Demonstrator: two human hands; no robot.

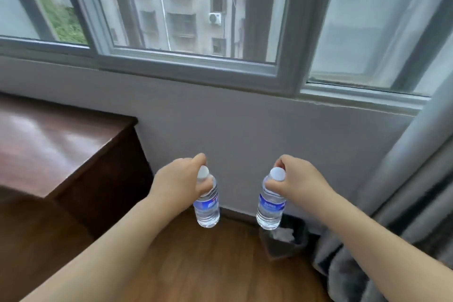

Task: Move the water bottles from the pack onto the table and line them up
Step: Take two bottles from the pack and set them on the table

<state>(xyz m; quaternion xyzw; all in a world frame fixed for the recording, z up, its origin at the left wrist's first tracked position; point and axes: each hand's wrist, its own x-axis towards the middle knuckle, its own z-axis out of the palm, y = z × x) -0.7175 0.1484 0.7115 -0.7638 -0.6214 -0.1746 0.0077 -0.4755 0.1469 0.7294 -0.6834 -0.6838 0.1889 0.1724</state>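
Observation:
My left hand point(180, 179) grips the neck of a clear water bottle point(207, 208) with a blue label and white cap. My right hand point(296, 179) grips the neck of a second, like bottle point(269, 208). Both bottles hang upright in the air above the wooden floor, in front of the wall under the window. The dark brown wooden table point(49, 149) stands to the left, its top bare in the part I see. The pack is not in view.
A small dark waste bin point(284, 245) with crumpled paper stands on the floor below the right bottle. Grey curtains point(404, 216) hang at the right. A wide window point(196, 19) and grey wall fill the space ahead.

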